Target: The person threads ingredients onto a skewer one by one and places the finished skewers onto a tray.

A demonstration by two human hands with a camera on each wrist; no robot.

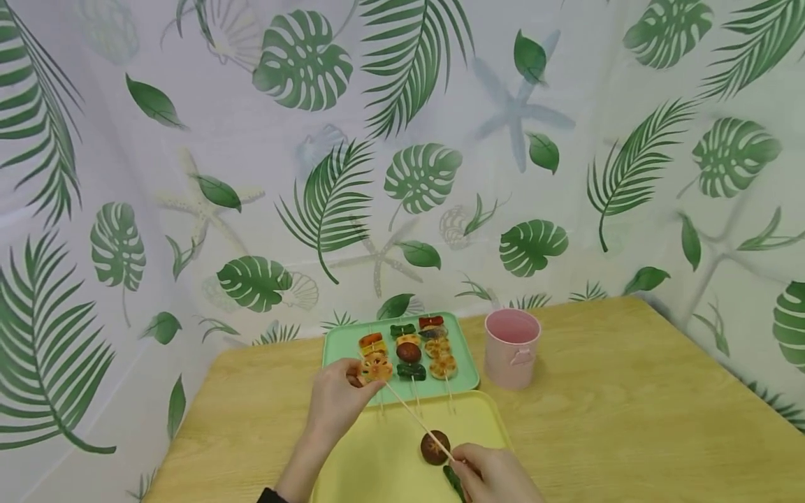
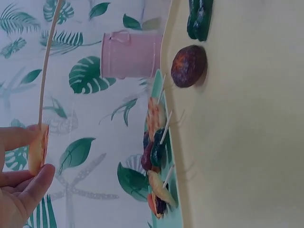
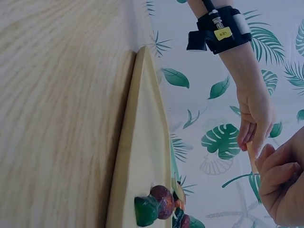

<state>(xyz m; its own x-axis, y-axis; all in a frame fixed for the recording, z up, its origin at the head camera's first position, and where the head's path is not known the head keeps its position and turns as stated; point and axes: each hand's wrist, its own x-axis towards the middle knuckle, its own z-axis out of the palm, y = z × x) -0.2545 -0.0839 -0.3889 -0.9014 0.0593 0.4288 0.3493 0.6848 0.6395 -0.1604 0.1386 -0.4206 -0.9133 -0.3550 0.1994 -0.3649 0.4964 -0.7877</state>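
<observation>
My left hand [image 1: 339, 398] pinches a flat, yellow-orange toy food slice [image 2: 38, 151] between thumb and fingers, held up above the trays. My right hand [image 1: 498, 476] grips the lower end of a thin wooden skewer [image 1: 415, 419]. The skewer's far end meets the slice; whether it has pierced the slice I cannot tell. Beneath the hands lies a yellow tray [image 1: 358, 464]. A brown toy mushroom [image 1: 434, 447] with a star-shaped cut sits on it, beside a dark green pepper piece [image 1: 453, 482], partly hidden by my right hand in the head view.
Behind the yellow tray, a mint green tray [image 1: 465, 349] carries several loaded skewers, their sticks pointing towards me. A pink bucket [image 1: 512, 349] stands to its right on the wooden table [image 1: 629, 405]. A leaf-patterned curtain [image 1: 440, 230] hangs behind.
</observation>
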